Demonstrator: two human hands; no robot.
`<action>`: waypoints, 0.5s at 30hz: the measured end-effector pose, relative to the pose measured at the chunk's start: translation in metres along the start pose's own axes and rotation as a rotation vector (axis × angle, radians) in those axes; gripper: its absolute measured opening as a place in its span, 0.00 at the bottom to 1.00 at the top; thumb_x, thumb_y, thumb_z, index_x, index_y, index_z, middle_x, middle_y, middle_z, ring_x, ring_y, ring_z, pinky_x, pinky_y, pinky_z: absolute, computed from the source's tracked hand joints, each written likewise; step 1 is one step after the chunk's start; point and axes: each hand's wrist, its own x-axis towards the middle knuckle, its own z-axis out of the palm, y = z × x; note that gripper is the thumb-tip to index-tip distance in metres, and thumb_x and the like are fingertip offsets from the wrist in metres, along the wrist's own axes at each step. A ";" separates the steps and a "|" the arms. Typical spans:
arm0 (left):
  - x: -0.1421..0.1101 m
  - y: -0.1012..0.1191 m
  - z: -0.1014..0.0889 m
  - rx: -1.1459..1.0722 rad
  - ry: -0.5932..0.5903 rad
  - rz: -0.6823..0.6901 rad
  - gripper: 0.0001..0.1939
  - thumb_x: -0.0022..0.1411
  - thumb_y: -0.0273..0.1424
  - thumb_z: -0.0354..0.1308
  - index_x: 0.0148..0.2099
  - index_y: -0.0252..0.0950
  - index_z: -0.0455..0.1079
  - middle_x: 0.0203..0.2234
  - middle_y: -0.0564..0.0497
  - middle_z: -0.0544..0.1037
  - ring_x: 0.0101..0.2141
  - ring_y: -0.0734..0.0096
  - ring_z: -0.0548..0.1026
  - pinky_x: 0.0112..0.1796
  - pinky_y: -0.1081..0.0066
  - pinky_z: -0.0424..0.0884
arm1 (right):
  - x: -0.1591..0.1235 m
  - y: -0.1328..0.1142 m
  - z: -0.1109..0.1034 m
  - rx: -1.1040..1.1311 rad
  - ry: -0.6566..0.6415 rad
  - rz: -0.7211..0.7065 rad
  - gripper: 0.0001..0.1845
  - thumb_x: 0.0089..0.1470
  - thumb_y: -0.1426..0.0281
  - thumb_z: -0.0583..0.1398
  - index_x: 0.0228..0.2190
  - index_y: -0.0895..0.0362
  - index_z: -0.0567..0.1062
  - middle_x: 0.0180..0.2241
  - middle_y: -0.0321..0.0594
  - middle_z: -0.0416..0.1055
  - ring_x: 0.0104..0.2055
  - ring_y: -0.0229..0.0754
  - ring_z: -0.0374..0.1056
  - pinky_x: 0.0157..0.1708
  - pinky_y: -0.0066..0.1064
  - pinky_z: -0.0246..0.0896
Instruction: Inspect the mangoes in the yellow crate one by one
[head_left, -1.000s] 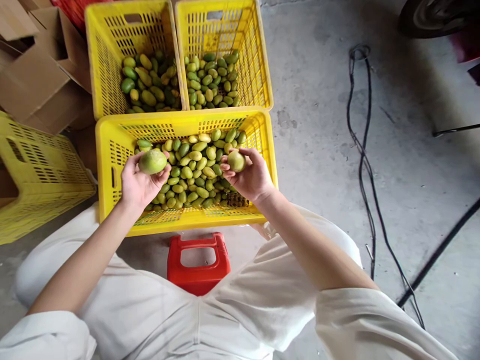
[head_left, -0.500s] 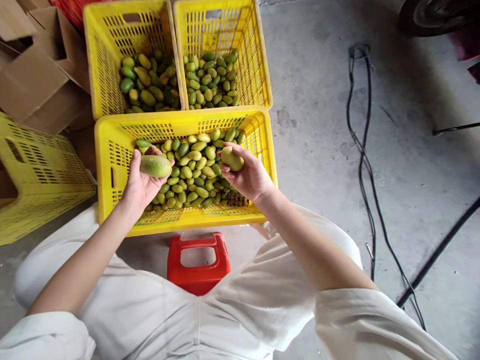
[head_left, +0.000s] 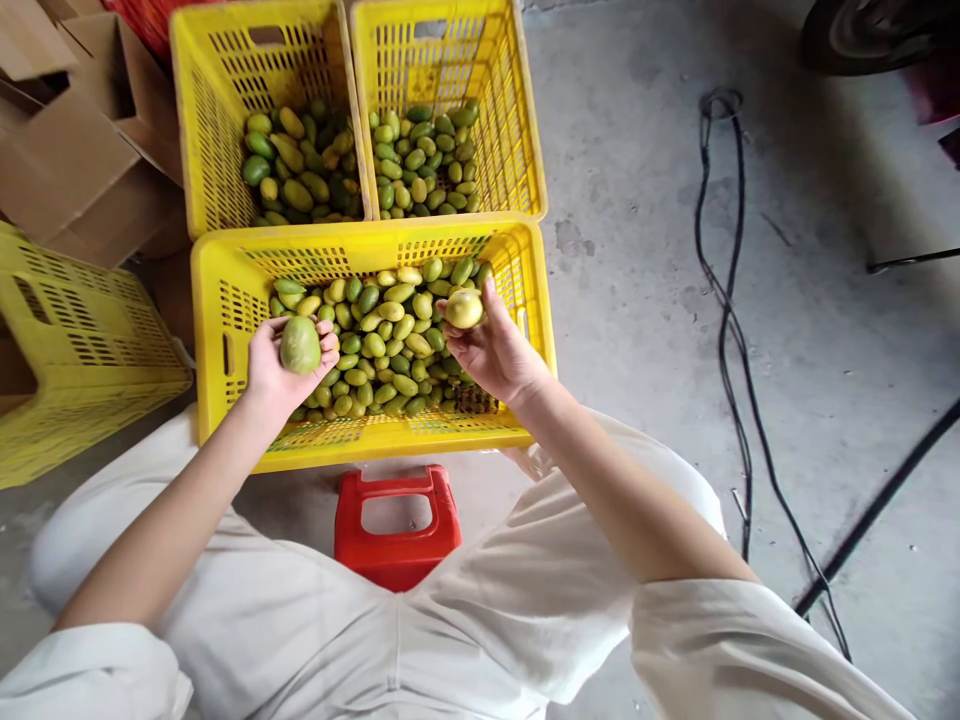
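Note:
Cradled in the curled fingers of my left hand (head_left: 279, 365) is a green mango (head_left: 301, 345), turned end-on toward me. My right hand (head_left: 495, 345) grips a paler yellow-green mango (head_left: 464, 309) between thumb and fingers, one pale end facing up. Both hands are above the near yellow crate (head_left: 375, 455), apart from each other. Inside that crate lies a layer of small green and yellowish mangoes (head_left: 390, 350), with a bit of the crate's bottom showing at the right.
Two more yellow crates (head_left: 259, 90) with mangoes stand behind the near one. Another yellow crate (head_left: 90, 350) and cardboard boxes (head_left: 67, 160) are at the left. A red plastic stool (head_left: 397, 560) sits between my legs. Black cables (head_left: 727, 300) run over the concrete floor at right.
My left hand has turned its mango from lying sideways to end-on. The right hand has rolled its mango so that a pale end shows, with the thumb lifted higher.

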 end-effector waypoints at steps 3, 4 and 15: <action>0.004 -0.001 -0.001 0.070 -0.024 -0.037 0.12 0.75 0.31 0.46 0.41 0.38 0.71 0.25 0.49 0.74 0.21 0.71 0.69 0.19 0.76 0.63 | 0.002 -0.001 0.000 0.121 0.032 0.044 0.19 0.68 0.50 0.68 0.45 0.50 0.75 0.41 0.40 0.81 0.40 0.43 0.78 0.34 0.32 0.82; 0.006 -0.001 -0.002 0.088 -0.029 -0.039 0.11 0.74 0.31 0.49 0.44 0.37 0.73 0.26 0.48 0.75 0.22 0.70 0.70 0.20 0.75 0.65 | 0.002 -0.002 0.000 0.155 0.032 0.062 0.17 0.69 0.52 0.67 0.46 0.50 0.75 0.40 0.40 0.81 0.41 0.44 0.79 0.34 0.32 0.82; 0.004 -0.002 -0.006 0.127 -0.096 -0.018 0.11 0.65 0.29 0.57 0.47 0.35 0.76 0.32 0.42 0.83 0.26 0.65 0.77 0.20 0.75 0.66 | 0.004 -0.003 -0.003 0.147 0.000 -0.006 0.10 0.72 0.57 0.66 0.45 0.50 0.77 0.41 0.36 0.79 0.35 0.36 0.76 0.31 0.23 0.79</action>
